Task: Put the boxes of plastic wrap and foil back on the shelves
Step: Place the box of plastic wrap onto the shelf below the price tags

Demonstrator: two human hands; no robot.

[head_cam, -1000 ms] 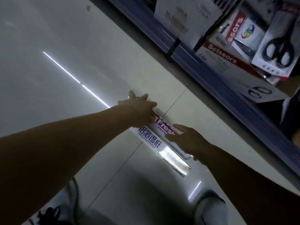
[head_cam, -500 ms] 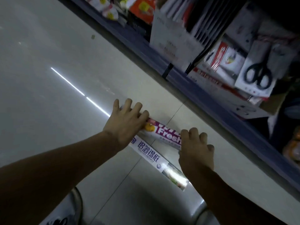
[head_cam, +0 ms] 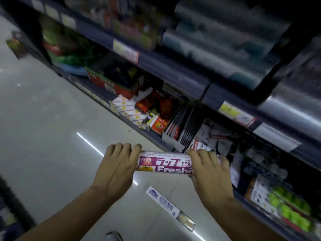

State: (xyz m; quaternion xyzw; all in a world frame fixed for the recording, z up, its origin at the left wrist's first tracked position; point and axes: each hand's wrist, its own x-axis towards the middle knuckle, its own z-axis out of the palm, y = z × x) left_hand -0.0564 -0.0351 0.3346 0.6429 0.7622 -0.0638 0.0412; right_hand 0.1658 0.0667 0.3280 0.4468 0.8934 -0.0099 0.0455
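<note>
A long purple and white box of plastic wrap [head_cam: 165,163], printed "Fresh", hangs level in the air above the floor. My left hand [head_cam: 118,167] grips its left end and my right hand [head_cam: 209,168] grips its right end, which the fingers cover. Below it, a white and blue box of foil [head_cam: 166,204] lies flat on the pale tiled floor, untouched. The dark shelves [head_cam: 173,68] rise at the right and back, with rolls of wrap blurred on the upper level.
The bottom shelf [head_cam: 156,141] holds scissors packs, red and white boxes and black card holders. Green goods sit at the lower right. My shoe [head_cam: 112,236] shows at the bottom edge. Open floor [head_cam: 43,136] stretches to the left.
Both hands closed on the purple plastic wrap box and lifted it off the floor. The foil box stayed down. My view tilted up toward the shelves.
</note>
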